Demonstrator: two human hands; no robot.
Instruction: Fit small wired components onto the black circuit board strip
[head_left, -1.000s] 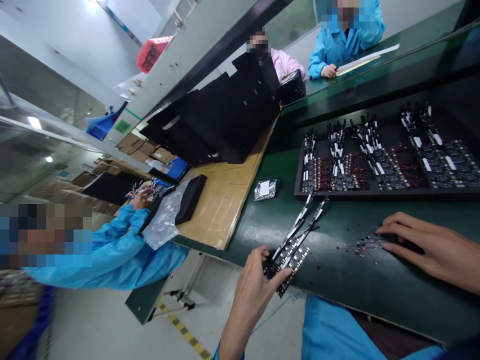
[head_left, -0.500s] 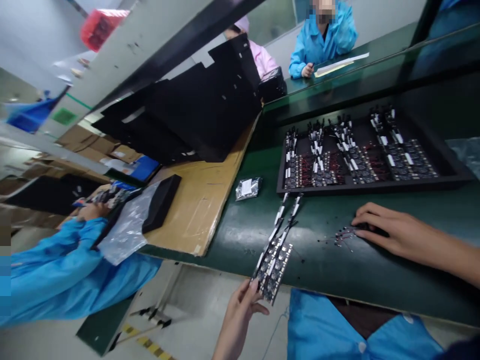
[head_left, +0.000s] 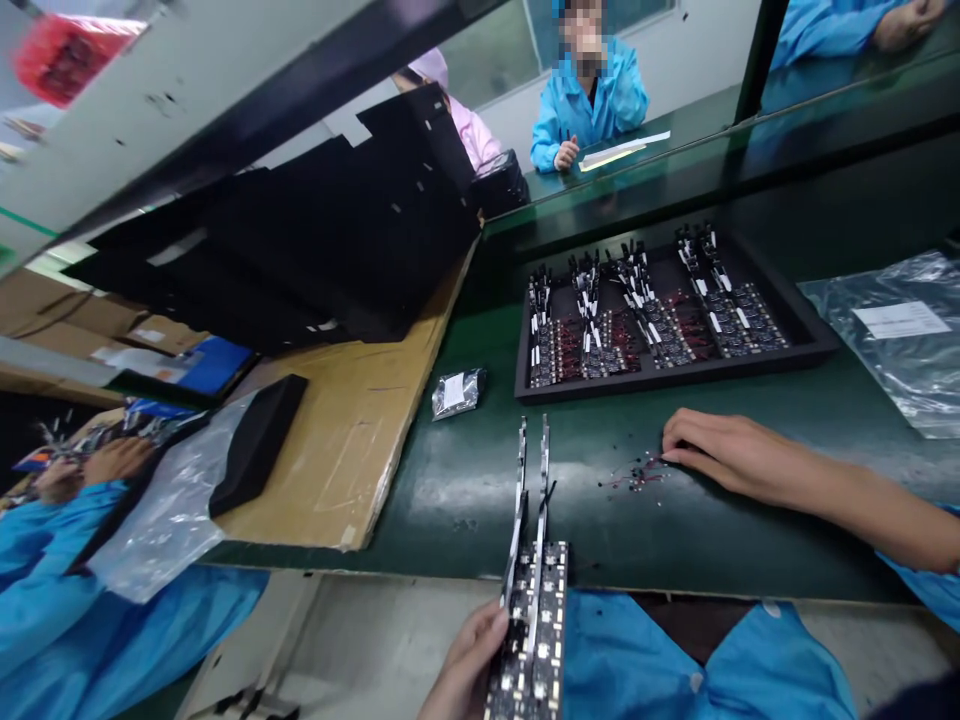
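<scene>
My left hand [head_left: 472, 655] grips a circuit board panel [head_left: 551, 610] by its left edge, at the front edge of the bench. Two thin black-and-white flat cables [head_left: 543, 480] stick out from the panel toward the far side. My right hand [head_left: 724, 450] rests on the bench with thumb and fingertips pinched together, at the right side of a small pile of red and black wired parts [head_left: 641, 472]. Whatever lies between those fingertips is too small to make out. Beyond the pile, a black foam tray [head_left: 600, 388] holds several similar boards with cables, laid in rows.
Left of the tray lies a small silver packet [head_left: 459, 393]. A cardboard sheet [head_left: 330, 460] with upright black panels [head_left: 300, 230] covers the bench's left part. A labelled clear plastic bag [head_left: 892, 340] is at right. Co-workers in blue sit at left [head_left: 45, 600] and opposite [head_left: 589, 100].
My left hand has brought the board panel lower and nearer to me, turning it more upright in view. My right fingertips have drawn together beside the wired parts. The camera view has shifted right.
</scene>
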